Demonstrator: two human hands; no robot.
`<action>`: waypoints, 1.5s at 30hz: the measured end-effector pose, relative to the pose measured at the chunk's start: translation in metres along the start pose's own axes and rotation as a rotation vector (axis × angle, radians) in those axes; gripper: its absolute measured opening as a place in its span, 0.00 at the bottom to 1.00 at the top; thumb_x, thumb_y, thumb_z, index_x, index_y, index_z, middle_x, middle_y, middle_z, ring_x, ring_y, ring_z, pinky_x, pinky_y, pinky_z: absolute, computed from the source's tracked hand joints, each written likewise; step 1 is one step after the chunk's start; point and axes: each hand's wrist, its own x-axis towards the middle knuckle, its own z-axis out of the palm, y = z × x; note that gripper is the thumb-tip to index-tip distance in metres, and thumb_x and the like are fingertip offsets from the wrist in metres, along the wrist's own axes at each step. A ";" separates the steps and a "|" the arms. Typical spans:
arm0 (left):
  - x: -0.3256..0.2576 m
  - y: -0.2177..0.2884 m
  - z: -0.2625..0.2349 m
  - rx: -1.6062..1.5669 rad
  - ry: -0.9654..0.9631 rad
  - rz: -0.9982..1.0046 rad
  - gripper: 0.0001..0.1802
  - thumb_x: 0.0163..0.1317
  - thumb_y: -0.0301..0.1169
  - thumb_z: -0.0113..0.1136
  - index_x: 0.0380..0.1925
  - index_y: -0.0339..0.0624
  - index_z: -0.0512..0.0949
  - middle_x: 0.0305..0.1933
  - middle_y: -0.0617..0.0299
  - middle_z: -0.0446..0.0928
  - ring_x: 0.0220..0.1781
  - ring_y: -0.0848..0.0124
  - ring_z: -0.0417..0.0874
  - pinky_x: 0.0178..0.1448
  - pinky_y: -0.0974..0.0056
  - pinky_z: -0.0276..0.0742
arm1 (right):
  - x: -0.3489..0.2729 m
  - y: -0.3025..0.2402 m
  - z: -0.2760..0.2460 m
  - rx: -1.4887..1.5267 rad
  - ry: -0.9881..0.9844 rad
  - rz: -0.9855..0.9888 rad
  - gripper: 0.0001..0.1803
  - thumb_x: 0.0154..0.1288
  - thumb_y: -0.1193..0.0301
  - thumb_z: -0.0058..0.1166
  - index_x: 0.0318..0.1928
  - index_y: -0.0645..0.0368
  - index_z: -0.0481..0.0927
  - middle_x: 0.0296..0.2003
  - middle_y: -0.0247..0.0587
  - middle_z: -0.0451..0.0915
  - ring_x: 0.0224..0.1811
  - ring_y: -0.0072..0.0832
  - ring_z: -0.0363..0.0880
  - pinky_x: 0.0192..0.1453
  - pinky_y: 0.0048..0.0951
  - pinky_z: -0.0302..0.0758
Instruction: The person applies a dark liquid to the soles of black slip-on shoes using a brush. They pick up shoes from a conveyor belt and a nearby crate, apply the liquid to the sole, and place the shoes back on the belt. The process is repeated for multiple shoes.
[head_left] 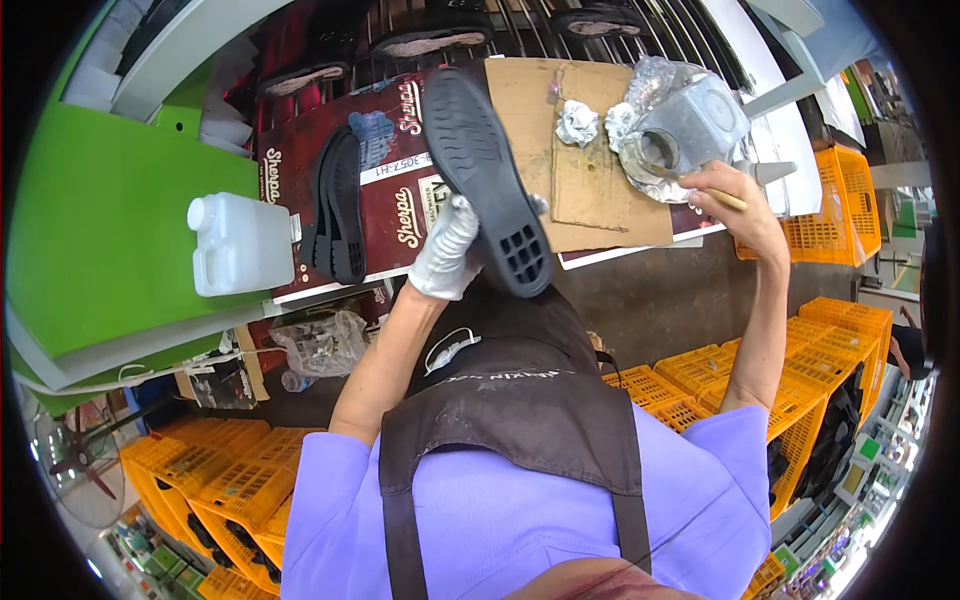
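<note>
My left hand [449, 245], in a white glove, grips a black shoe sole [482, 160] near its heel, tread side turned up. The sole is held tilted above the work surface, and part of my fingers is hidden under it. Bare, my right hand [738, 200] is closed round a brush [722, 196] with a light wooden handle. The brush's tip is at the mouth of a cut-open translucent plastic jug [690, 125] lying on its side. Crumpled plastic film [655, 82] surrounds the jug. More black soles [338, 205] lie stacked on the left.
Brown cardboard [590, 195] and dark red printed box card [385, 210] cover the work surface. A white jug [242, 245] stands at left by a green panel [120, 220]. White wads [576, 123] lie on the cardboard. Shoes [432, 38] sit on the far rack. Orange crates [830, 345] stand behind me.
</note>
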 end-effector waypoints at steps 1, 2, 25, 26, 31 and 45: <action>0.002 0.004 0.001 0.074 -0.014 0.060 0.45 0.49 0.61 0.61 0.59 0.41 0.64 0.54 0.52 0.74 0.53 0.63 0.77 0.56 0.58 0.74 | -0.003 0.003 -0.002 0.058 0.037 0.001 0.09 0.60 0.74 0.55 0.39 0.64 0.81 0.29 0.35 0.75 0.27 0.23 0.72 0.32 0.24 0.69; 0.006 0.003 -0.007 0.033 -0.020 0.053 0.48 0.43 0.54 0.71 0.61 0.44 0.62 0.55 0.53 0.73 0.55 0.64 0.75 0.58 0.59 0.73 | -0.006 0.005 -0.003 0.116 0.073 0.002 0.09 0.61 0.73 0.55 0.39 0.64 0.81 0.28 0.34 0.75 0.26 0.20 0.71 0.29 0.22 0.69; 0.012 -0.011 0.017 1.223 0.243 0.652 0.30 0.56 0.33 0.61 0.60 0.43 0.65 0.64 0.56 0.64 0.67 0.61 0.60 0.71 0.55 0.49 | -0.022 -0.103 0.130 0.280 0.747 -0.610 0.24 0.57 0.56 0.61 0.40 0.68 0.80 0.26 0.49 0.80 0.26 0.30 0.78 0.30 0.24 0.72; 0.010 -0.011 0.016 1.333 0.239 0.669 0.29 0.56 0.32 0.61 0.59 0.42 0.67 0.63 0.55 0.65 0.67 0.60 0.62 0.70 0.54 0.50 | -0.021 -0.104 0.131 0.261 0.736 -0.614 0.23 0.56 0.58 0.62 0.41 0.68 0.80 0.26 0.49 0.80 0.26 0.31 0.78 0.30 0.24 0.73; 0.006 -0.021 0.004 1.211 0.122 0.626 0.21 0.57 0.31 0.61 0.52 0.40 0.74 0.56 0.53 0.73 0.59 0.57 0.71 0.64 0.54 0.61 | -0.010 -0.103 0.135 0.197 0.793 -0.681 0.22 0.48 0.64 0.68 0.41 0.66 0.81 0.25 0.44 0.79 0.24 0.30 0.77 0.26 0.24 0.72; -0.003 -0.020 0.015 1.129 0.089 0.332 0.27 0.62 0.39 0.56 0.60 0.45 0.65 0.63 0.57 0.66 0.65 0.64 0.64 0.70 0.57 0.50 | -0.004 -0.108 0.152 0.170 0.752 -0.696 0.22 0.55 0.61 0.64 0.40 0.70 0.79 0.24 0.46 0.80 0.23 0.29 0.78 0.26 0.24 0.73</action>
